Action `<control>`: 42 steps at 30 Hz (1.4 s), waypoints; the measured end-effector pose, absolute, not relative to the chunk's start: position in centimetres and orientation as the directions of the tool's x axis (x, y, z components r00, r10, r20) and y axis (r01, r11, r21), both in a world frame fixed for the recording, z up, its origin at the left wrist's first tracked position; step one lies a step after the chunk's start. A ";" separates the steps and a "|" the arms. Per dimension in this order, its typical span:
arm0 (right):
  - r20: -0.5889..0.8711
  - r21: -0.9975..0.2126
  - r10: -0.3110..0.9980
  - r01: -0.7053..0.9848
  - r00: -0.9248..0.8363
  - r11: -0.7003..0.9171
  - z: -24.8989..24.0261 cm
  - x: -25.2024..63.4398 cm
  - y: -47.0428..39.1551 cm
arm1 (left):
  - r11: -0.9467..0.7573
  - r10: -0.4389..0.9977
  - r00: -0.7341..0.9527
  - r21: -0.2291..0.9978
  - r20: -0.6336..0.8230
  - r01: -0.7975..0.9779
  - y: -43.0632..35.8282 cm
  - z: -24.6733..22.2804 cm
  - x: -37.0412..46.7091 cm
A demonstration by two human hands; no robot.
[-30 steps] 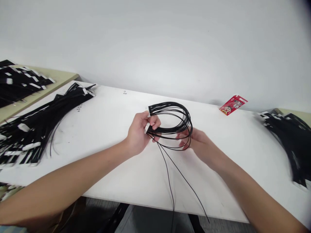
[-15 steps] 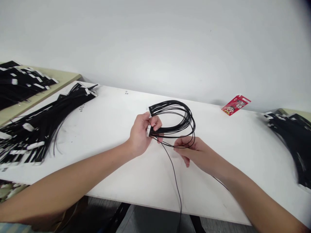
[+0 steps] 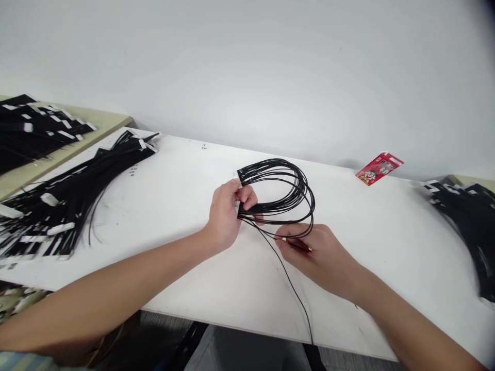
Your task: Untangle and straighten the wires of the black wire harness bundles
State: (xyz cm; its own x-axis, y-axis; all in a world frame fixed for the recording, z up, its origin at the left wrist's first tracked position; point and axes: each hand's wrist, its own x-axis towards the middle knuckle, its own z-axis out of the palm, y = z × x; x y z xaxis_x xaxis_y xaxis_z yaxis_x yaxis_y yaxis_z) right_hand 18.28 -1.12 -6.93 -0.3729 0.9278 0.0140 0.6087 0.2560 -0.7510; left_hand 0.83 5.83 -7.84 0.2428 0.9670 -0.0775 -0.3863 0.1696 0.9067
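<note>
My left hand is closed around the two white connector ends of a black wire harness, whose many thin wires bend in a loop to the right. Part of both connectors is covered by the fingers. My right hand pinches a thin black wire at the underside of the loop, thumb and index finger together. Another single wire hangs from below the left hand down over the table's front edge.
Piles of black harnesses with white connectors lie at left, one on the white table and one on a cream surface. A third harness pile is at right. A red packet sits near the wall.
The right hand's fingers have closed further on the thin wire. The hanging wire's lower end has swung to the right. The left hand keeps its hold, and the view has shifted slightly.
</note>
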 end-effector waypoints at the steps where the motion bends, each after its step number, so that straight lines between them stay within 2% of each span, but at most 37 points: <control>1: 0.025 -0.723 0.927 0.634 -0.375 0.276 -6.9 18.4 -1.1 | 0.175 0.964 0.256 0.905 -0.076 -0.388 5.9 -7.9 0.8; 8: 0.300 -0.622 0.889 0.636 -0.346 0.458 -6.7 19.9 -0.9 | 0.233 0.946 0.303 0.886 -0.112 -0.401 5.7 -8.0 0.8; 15: 0.429 -0.529 0.813 0.620 -0.393 0.579 -6.8 19.9 -0.9 | 0.135 0.970 0.240 0.909 -0.040 -0.395 5.7 -8.2 0.8; 22: 0.482 -0.416 0.776 0.673 -0.407 0.612 -6.7 20.4 -0.9 | 0.094 0.974 0.225 0.914 -0.003 -0.395 5.4 -7.9 0.8; 25: 0.501 -0.404 0.768 0.677 -0.400 0.616 -6.6 20.5 -0.9 | 0.047 0.983 0.182 0.923 0.025 -0.383 5.4 -7.8 0.9; 34: 0.395 -0.575 0.848 0.625 -0.353 0.528 -5.3 21.1 -0.7 | 0.009 0.972 0.222 0.939 0.072 -0.343 5.1 -7.8 0.7; 39: 0.155 -0.707 0.949 0.640 -0.273 0.300 -4.5 22.0 -0.6 | 0.082 0.948 0.315 0.927 0.040 -0.365 4.9 -7.8 0.5; 42: -0.016 -0.795 0.968 0.590 -0.250 0.139 -4.5 22.2 -0.5 | 0.095 0.945 0.324 0.925 0.031 -0.367 5.0 -8.0 0.5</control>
State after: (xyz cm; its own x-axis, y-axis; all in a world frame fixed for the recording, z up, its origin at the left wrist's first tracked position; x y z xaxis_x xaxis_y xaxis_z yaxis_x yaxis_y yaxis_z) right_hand 22.16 -0.51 -4.47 -0.2496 0.9682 -0.0162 0.5902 0.1389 -0.7952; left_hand 0.48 5.00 -8.03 0.3245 0.9454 0.0314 -0.3668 0.0952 0.9254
